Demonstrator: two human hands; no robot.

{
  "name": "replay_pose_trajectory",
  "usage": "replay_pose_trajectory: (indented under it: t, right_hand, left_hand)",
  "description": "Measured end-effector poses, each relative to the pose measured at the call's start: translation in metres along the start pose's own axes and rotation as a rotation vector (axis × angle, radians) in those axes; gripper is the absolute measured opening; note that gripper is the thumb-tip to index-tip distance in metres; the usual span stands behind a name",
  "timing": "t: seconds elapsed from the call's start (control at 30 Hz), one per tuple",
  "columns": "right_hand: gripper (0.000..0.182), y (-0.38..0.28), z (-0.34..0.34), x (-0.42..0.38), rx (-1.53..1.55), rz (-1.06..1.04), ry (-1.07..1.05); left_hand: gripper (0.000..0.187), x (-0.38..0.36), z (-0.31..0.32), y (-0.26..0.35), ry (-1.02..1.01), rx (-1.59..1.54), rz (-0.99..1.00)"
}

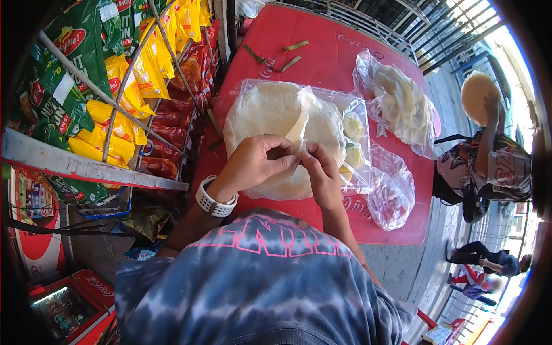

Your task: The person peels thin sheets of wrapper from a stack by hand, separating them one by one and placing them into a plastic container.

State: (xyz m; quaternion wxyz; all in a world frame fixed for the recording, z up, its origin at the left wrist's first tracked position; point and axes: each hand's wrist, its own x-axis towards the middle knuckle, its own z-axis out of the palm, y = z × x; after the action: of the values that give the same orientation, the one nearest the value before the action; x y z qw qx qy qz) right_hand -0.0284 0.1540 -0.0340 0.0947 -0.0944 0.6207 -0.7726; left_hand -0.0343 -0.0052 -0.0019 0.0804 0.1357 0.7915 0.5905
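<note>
Several thin, round, whitish wrapper sheets [259,112], like spring roll wrappers, lie in a stack on clear plastic on the red table. A narrow raised edge of a wrapper [302,121] stands up from the stack between my hands. My left hand [261,164], with a white watch on the wrist, pinches that edge between thumb and fingers. Close against it, my right hand [323,175] pinches the same edge, fingertips nearly meeting the left ones. Pale yellow-green pieces [352,126] show under the clear plastic beside the stack.
A plastic bag of folded pale sheets [402,95] lies at the table's far right, with a crumpled clear bag [392,192] nearer. Small greenish strips [296,45] are on the red table [276,29]. Snack packs [138,75] hang behind bars at left. People stand outside at right.
</note>
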Motion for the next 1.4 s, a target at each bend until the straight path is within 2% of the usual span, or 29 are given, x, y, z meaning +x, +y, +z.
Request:
replay_pose_trajectory:
  t: [0.17,0.27,0.37,0.47,0.67,0.77,0.87,1.07,1.17,1.27,1.4]
  right_hand:
    - [0.012,0.001,0.004,0.001,0.099,0.012,0.055]
    - [0.011,0.005,0.001,0.002,0.135,0.008,0.055]
    - [0.012,-0.003,0.003,0.002,0.162,0.023,0.061]
    - [0.014,-0.003,-0.002,0.003,0.189,0.098,0.047]
    - [0.014,-0.004,-0.003,0.003,0.103,0.070,0.018]
    - [0.013,-0.005,0.000,0.002,0.081,0.062,0.030]
    - [0.013,-0.004,-0.001,0.002,0.052,0.052,0.051]
    - [0.013,-0.003,-0.003,0.001,0.015,0.064,0.052]
    - [0.013,-0.006,-0.001,0.001,0.050,0.066,0.082]
    - [0.013,-0.005,0.001,0.001,0.102,0.063,0.095]
    - [0.015,-0.001,-0.001,0.001,0.253,0.146,0.048]
  left_hand:
    - [0.011,0.001,0.013,0.002,0.190,0.198,0.121]
    - [0.012,-0.001,0.015,0.004,0.189,0.169,0.071]
    - [0.013,0.003,0.017,0.000,0.268,0.044,0.198]
    - [0.012,0.002,0.010,0.002,0.183,-0.009,0.134]
    - [0.009,0.001,0.009,-0.007,0.098,-0.238,0.065]
    - [0.008,0.000,0.009,-0.007,0.114,-0.205,0.118]
    - [0.009,0.000,0.007,-0.005,0.122,-0.202,0.065]
    - [0.013,-0.001,0.008,-0.003,0.215,0.141,0.199]
    - [0.013,-0.002,0.007,-0.002,0.203,0.170,0.188]
    - [0.012,-0.002,0.011,-0.006,0.244,-0.028,0.157]
    - [0.015,-0.002,0.006,-0.003,0.167,0.025,0.209]
